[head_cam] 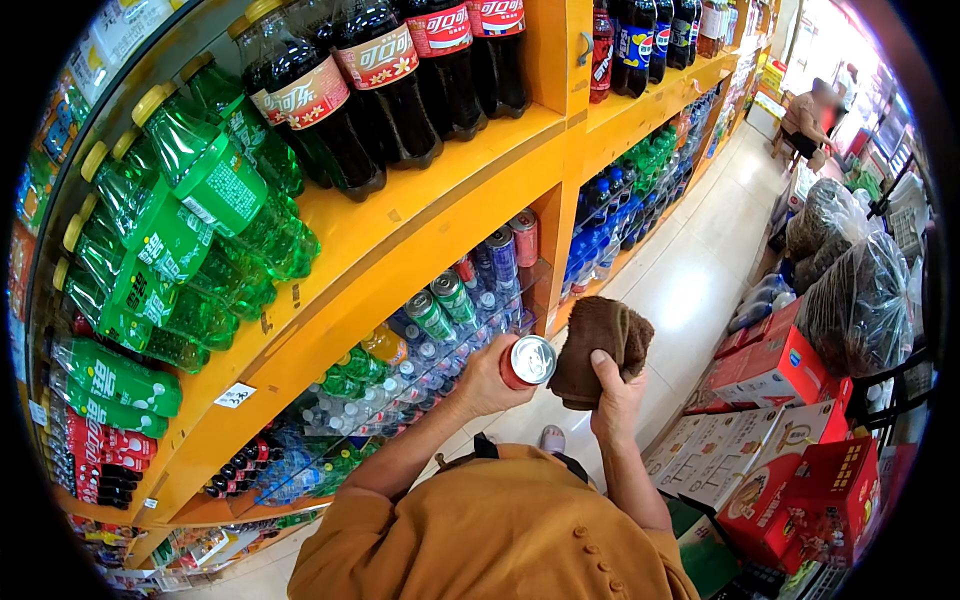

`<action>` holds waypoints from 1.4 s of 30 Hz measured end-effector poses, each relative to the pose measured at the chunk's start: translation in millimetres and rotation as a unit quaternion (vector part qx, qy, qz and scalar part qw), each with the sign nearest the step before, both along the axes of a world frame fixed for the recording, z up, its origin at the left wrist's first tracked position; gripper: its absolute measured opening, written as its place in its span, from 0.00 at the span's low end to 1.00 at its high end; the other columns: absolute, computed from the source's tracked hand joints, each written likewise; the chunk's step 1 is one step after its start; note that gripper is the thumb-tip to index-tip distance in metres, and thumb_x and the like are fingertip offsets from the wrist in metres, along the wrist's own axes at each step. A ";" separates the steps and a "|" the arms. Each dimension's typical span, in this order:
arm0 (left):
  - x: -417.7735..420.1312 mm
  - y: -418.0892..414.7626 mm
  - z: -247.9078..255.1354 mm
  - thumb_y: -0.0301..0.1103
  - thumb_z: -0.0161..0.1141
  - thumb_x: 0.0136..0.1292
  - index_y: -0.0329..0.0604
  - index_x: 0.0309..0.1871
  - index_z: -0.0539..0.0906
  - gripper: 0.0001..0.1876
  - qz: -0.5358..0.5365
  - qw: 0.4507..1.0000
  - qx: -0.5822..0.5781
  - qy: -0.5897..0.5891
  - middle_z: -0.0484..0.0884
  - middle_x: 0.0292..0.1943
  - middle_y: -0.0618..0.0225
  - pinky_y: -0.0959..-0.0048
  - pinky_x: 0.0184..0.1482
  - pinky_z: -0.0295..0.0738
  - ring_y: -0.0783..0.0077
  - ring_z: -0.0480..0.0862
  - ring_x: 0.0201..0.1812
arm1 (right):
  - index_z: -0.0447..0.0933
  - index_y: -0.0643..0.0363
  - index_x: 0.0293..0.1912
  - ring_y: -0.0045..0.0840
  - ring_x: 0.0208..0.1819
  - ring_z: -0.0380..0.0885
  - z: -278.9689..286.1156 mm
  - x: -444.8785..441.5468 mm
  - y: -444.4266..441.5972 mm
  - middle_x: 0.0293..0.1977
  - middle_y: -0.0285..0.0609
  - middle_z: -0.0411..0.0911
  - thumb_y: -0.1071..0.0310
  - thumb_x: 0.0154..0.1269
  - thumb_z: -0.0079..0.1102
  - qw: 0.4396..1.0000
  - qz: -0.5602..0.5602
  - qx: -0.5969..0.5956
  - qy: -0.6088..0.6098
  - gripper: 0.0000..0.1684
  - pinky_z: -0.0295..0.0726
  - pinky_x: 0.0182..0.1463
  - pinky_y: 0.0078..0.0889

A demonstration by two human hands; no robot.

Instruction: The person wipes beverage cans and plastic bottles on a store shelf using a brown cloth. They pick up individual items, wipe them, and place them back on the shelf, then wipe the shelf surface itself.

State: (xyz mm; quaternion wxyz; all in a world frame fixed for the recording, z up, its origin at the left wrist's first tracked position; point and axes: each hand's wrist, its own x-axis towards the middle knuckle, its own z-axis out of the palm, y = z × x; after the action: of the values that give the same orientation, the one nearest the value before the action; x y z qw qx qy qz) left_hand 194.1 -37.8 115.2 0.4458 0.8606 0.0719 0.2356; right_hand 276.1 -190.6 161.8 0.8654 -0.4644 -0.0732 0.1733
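Note:
In my left hand (pixel 486 379) is an upright red drink can (pixel 531 363), its silver lid and pull tab facing up. My right hand (pixel 616 394) grips a folded brown towel (pixel 600 346), thumb on top, just right of the can. A narrow gap separates towel and can. To the left, the lower shelf holds green drink cans (pixel 441 306), a purple can (pixel 500 251) and a pink can (pixel 524 236). Above them, large cola bottles (pixel 379 82) stand on the orange wooden shelf (pixel 420 210).
Large green soda bottles (pixel 206 180) crowd the shelf at left. Red and white cartons (pixel 739 450) and filled plastic bags (pixel 859 300) line the right side of the tiled aisle (pixel 667 255). A seated person (pixel 810 120) is far down the aisle, with another person (pixel 847 82) behind.

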 end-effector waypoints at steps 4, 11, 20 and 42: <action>-1.0 -3.7 -0.4 0.30 0.70 0.34 0.38 0.42 0.71 0.28 0.002 0.999 0.043 -0.003 0.77 0.34 0.54 0.65 0.39 0.75 0.52 0.79 0.38 | 0.73 0.67 0.46 0.22 0.38 0.78 1.5 0.3 5.9 0.37 0.43 0.79 0.74 0.49 0.63 0.958 0.007 -0.172 -0.227 0.21 0.75 0.43 0.24; -1.2 -4.1 1.7 0.28 0.68 0.34 0.36 0.40 0.70 0.26 0.027 0.991 0.125 -0.029 0.75 0.32 0.53 0.62 0.37 0.73 0.50 0.77 0.37 | 0.75 0.59 0.37 0.43 0.31 0.77 10.9 -0.2 5.0 0.26 0.49 0.78 0.66 0.45 0.64 0.854 0.000 -0.411 -0.320 0.16 0.75 0.33 0.35; 0.2 9.4 -6.3 0.29 0.71 0.33 0.38 0.41 0.72 0.27 0.098 0.988 0.118 0.004 0.77 0.33 0.55 0.65 0.37 0.75 0.53 0.79 0.36 | 0.74 0.68 0.41 0.21 0.33 0.78 17.3 0.5 -15.2 0.32 0.42 0.80 0.73 0.47 0.61 0.941 0.168 -0.248 -0.161 0.18 0.75 0.39 0.25; -4.3 1.0 -5.0 0.32 0.72 0.33 0.38 0.38 0.71 0.27 0.074 0.980 0.185 -0.011 0.76 0.32 0.57 0.65 0.36 0.74 0.54 0.78 0.35 | 0.75 0.61 0.28 0.45 0.26 0.75 37.2 4.0 -23.5 0.21 0.52 0.75 0.60 0.43 0.63 0.798 0.153 -0.474 -0.341 0.15 0.74 0.31 0.38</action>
State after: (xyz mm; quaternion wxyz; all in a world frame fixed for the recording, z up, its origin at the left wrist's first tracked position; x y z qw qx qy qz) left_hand 189.8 -36.8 110.3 0.2613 0.9179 0.0855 0.2861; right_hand 280.1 -214.1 199.1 0.4188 -0.8283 -0.3420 0.1467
